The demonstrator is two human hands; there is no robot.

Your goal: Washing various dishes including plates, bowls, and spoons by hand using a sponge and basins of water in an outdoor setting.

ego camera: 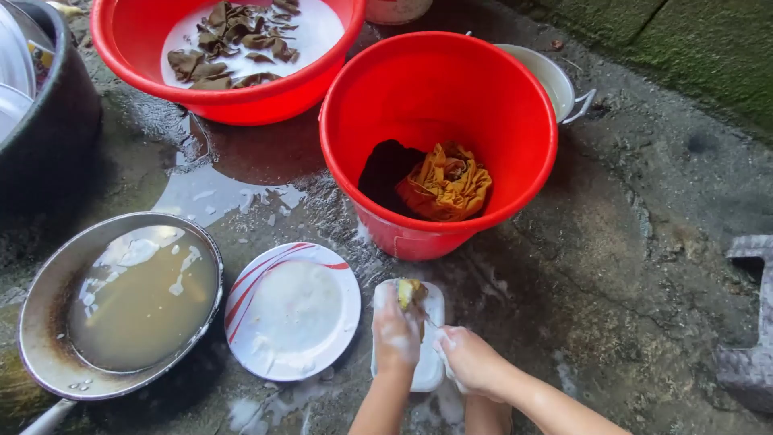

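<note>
Down at the near edge, we held a small white tray (431,366) flat on the wet concrete, its long axis running away from us toward the red bucket (439,145). Our left hand (394,338) lay on top of the tray, fingers closed around a yellowish scrubber (411,292) pressed to its far end; our right hand (471,362) gripped the tray's right edge, fingers curled on the rim, soapy. So the scrubber sat just beyond the left hand, and that hand was the nearer to it. Left of the tray, just beside it, lay a sudsy white plate (291,312) with red stripes, and farther left a metal pan (121,302) of murky water. Beyond the tray stood the bucket with an orange cloth (445,184) in it, and farther off a red basin (229,48).
</note>
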